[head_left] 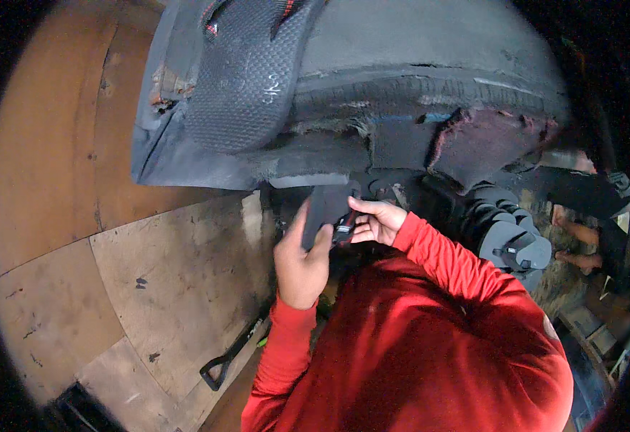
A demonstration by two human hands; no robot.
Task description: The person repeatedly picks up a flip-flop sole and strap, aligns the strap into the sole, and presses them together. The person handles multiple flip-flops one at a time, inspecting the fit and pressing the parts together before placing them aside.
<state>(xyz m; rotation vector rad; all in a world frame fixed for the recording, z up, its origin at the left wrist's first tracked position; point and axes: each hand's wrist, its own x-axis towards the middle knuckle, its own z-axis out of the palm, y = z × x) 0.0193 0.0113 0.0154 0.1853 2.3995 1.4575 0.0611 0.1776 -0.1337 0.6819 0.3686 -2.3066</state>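
Note:
A dark grey flip-flop (320,210) is held upright in front of my chest, just below the bench edge. My left hand (302,270) is closed around its sole, the thumb on the side nearest my right hand. My right hand (382,222) has its thumb and curled fingers at the black strap (344,226), which carries a small pale and red mark. The exact fingertip contact on the strap is partly hidden. Above, a black textured flip-flop (237,108) with red on its straps lies at the bench's left end.
The bench (430,43) has a worn grey covering with a torn front edge. A maroon cloth (484,144) hangs from it. Several grey flip-flops (516,241) are piled at my right. Plywood panels (171,288) lie at left, near a black D-shaped handle (216,372).

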